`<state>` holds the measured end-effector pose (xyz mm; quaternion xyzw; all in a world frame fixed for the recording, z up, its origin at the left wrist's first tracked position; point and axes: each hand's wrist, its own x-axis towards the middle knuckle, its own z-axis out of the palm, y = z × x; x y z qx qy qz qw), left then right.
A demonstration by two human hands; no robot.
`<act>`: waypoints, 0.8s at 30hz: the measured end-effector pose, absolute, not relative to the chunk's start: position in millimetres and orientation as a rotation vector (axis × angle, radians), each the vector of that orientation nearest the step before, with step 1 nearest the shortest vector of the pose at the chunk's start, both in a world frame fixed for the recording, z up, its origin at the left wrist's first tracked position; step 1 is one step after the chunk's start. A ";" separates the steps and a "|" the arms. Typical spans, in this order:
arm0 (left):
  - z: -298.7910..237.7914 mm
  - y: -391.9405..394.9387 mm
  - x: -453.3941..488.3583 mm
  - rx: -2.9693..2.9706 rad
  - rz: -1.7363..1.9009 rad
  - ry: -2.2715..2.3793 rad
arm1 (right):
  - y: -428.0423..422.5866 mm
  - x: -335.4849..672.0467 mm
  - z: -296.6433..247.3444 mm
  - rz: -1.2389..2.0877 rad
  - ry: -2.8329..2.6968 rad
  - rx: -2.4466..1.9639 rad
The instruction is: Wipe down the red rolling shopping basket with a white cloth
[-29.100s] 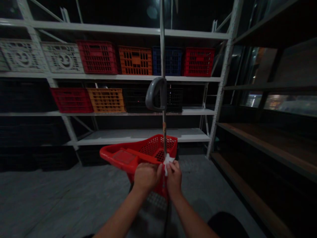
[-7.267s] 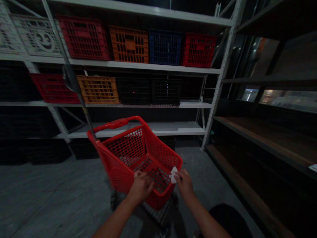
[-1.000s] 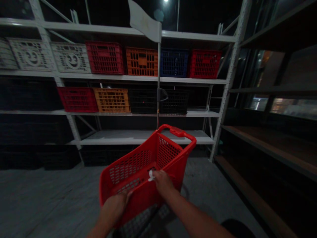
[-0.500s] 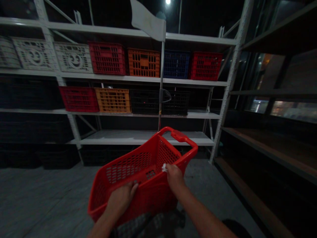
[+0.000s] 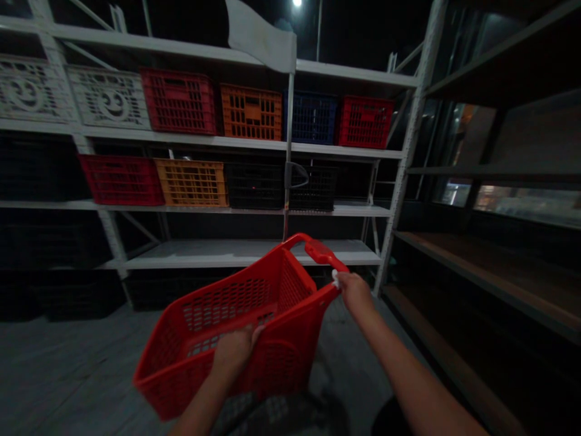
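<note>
A red plastic shopping cart [image 5: 290, 330] stands at a slant in front of me, its basket bare inside and its handle [image 5: 320, 253] at the far right end. A pole with a white flag [image 5: 263, 39] rises behind it. My left hand [image 5: 236, 351] is closed over the near side rim, fingers inside the basket and thumb on the rim. At the near end of the handle, my right hand [image 5: 356, 290] is closed, pinching a crumpled white tissue [image 5: 335, 278] against the red plastic. Its lower fingers are hidden from view.
White metal shelving [image 5: 200, 140] runs across the back with red, orange, blue, white and black crates, such as an orange crate [image 5: 252, 112]. Dark shelves with brown boards [image 5: 490, 266] stand close on the right. Grey concrete floor [image 5: 77, 363] lies to the left.
My right hand has moved up and right from the side rim to the handle's near end, with the tissue. The cart, the left hand on its rim, has shifted slightly in view.
</note>
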<state>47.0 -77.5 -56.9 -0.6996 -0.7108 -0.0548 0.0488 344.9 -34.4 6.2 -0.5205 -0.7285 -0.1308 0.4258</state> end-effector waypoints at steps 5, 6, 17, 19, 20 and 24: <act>-59.1 -75.4 44.7 -2.156 -0.159 -2.125 | -42.0 319.6 -18.9 -0.329 -1.754 -1.180; -59.8 -74.7 43.0 -2.158 -0.166 -2.108 | -45.9 307.2 -26.5 -0.294 -1.797 -1.121; -57.4 -83.5 22.2 -2.191 -0.198 -2.103 | -57.8 357.8 -28.3 -0.258 -1.466 -1.029; -52.8 -84.0 32.0 -2.159 -0.250 -2.109 | -62.9 351.3 -35.2 -0.217 -1.257 -1.067; -49.0 -82.8 40.8 -2.143 -0.297 -2.096 | -65.8 341.8 -40.5 -0.172 -1.189 -1.079; -27.3 -68.5 95.6 -2.262 -0.522 -1.928 | -71.9 287.6 -63.9 0.047 -1.164 -1.087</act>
